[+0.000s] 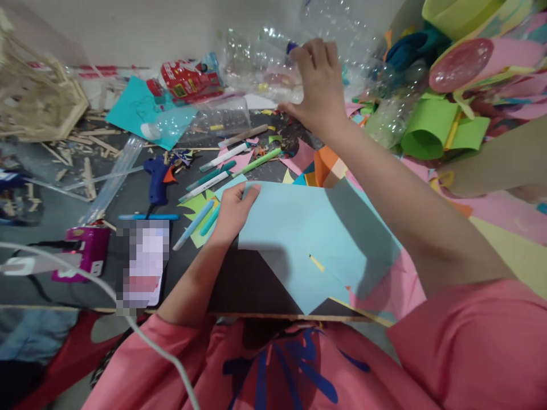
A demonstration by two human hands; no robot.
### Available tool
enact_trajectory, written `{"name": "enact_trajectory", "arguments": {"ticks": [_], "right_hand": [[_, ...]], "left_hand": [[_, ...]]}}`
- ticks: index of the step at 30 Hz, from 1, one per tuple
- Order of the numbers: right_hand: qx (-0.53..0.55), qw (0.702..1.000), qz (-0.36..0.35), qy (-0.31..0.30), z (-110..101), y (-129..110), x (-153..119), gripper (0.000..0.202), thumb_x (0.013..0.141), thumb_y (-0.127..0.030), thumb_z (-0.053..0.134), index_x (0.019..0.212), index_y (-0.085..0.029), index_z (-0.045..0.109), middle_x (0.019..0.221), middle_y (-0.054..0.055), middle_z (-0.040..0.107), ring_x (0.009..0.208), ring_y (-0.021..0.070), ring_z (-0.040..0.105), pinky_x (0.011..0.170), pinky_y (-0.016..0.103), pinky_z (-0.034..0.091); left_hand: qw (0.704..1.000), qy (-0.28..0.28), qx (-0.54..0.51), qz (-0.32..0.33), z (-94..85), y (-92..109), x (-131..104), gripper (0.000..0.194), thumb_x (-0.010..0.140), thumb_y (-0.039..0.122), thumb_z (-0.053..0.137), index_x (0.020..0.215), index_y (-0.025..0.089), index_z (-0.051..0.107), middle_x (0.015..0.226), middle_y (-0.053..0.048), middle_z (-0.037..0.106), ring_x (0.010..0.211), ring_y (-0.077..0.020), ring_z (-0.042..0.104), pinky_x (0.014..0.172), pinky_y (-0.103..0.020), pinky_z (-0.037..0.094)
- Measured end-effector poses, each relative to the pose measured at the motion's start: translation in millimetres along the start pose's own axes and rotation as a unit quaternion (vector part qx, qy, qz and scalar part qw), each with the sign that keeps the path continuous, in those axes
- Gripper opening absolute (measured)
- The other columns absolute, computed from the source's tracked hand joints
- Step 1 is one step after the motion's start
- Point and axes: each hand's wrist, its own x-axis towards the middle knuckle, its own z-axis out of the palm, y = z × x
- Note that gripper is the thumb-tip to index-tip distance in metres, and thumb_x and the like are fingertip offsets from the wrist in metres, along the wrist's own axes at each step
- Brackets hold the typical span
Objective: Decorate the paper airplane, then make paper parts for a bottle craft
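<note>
A light blue sheet of paper [294,216] lies in front of me, with its top left corner under the thumb of my left hand [236,210]. The other fingers of that hand are curled at the paper's edge, partly hidden. My right hand [319,88] is raised over the back of the table, thumb and fingers apart, nothing seen between them. Close to its fingertips are clear plastic bottles [273,57], one with a dark blue cap [292,47]. Another light blue piece of paper [342,273] extends toward the table's front edge.
Several markers [220,156], paper scraps and a blue glue gun [157,179] lie left of the paper. Further left are a phone [145,262], a magenta box with a plug [88,250] and wood sticks. A red packet [188,78] stands behind; a green paper roll [427,128] sits right.
</note>
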Motion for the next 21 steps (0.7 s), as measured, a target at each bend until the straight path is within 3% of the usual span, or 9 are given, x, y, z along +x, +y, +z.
{"name": "enact_trajectory", "arguments": {"ticks": [2,5,9,11,16,18,21], "right_hand": [[0.025,0.999,-0.038,0.015,-16.9,-4.1,-25.3,0.075,0.086,-0.049,0.068,0.14,-0.004,0.043,0.144,0.017,0.049,0.135,0.032,0.044,0.117,0.046,0.032],[0.056,0.996,-0.069,-0.003,-28.7,-2.0,-72.0,0.07,0.084,-0.046,0.071,0.143,-0.021,0.045,0.15,0.011,0.045,0.141,0.0322,0.039,0.119,0.052,0.029],[0.096,0.987,-0.1,-0.074,-13.4,10.7,-132.7,0.053,0.088,-0.028,0.066,0.138,-0.035,0.05,0.152,0.004,0.044,0.145,0.0356,0.036,0.118,0.066,0.025],[0.098,0.985,-0.103,-0.093,-0.2,13.1,-155.1,0.051,0.089,-0.021,0.061,0.136,-0.038,0.051,0.155,0.002,0.041,0.147,0.0333,0.033,0.118,0.065,0.027],[0.156,0.985,-0.033,-0.071,21.5,-3.3,-183.7,0.059,0.092,-0.005,0.037,0.136,-0.041,0.054,0.163,-0.004,0.026,0.152,0.0248,0.025,0.118,0.057,0.035],[0.212,0.975,0.002,-0.063,24.8,-13.9,-188.3,0.059,0.094,-0.007,0.033,0.138,-0.04,0.053,0.164,-0.004,0.023,0.152,0.0242,0.025,0.117,0.054,0.039],[0.28,0.958,0.041,-0.043,28.2,-28.3,-191.4,0.051,0.098,-0.019,0.032,0.14,-0.04,0.051,0.164,-0.004,0.024,0.152,0.0251,0.025,0.119,0.056,0.035]], "left_hand": [[1.0,0.004,0.008,0.0,-0.8,-2.6,1.6,0.034,0.078,0.045,0.064,0.06,0.019,0.051,0.057,0.004,0.041,0.054,-0.0105,0.038,0.05,-0.024,0.033],[1.0,0.014,-0.015,-0.001,-0.7,-6.9,4.6,0.039,0.075,0.048,0.068,0.055,0.02,0.049,0.054,0.004,0.041,0.053,-0.011,0.038,0.048,-0.024,0.032],[0.998,0.007,-0.051,-0.026,1.5,-5.1,4.6,0.036,0.075,0.05,0.067,0.059,0.019,0.059,0.055,0.002,0.046,0.053,-0.0119,0.042,0.048,-0.025,0.033],[0.997,-0.006,-0.059,-0.05,2.6,-1.1,2.3,0.034,0.078,0.049,0.064,0.065,0.017,0.066,0.057,0.001,0.05,0.053,-0.0113,0.042,0.048,-0.024,0.032],[0.997,-0.032,-0.048,-0.053,3.8,3.9,-2.5,0.037,0.078,0.051,0.062,0.08,0.015,0.073,0.065,-0.001,0.058,0.056,-0.0126,0.047,0.051,-0.024,0.035],[0.996,-0.039,-0.053,-0.06,3.1,2.5,-2.3,0.04,0.08,0.052,0.06,0.085,0.015,0.074,0.067,-0.002,0.06,0.057,-0.0136,0.049,0.051,-0.025,0.036],[0.994,-0.05,-0.073,-0.071,0.7,-0.6,-0.1,0.04,0.082,0.051,0.058,0.09,0.015,0.074,0.071,-0.004,0.065,0.061,-0.0156,0.055,0.054,-0.026,0.042]]}}
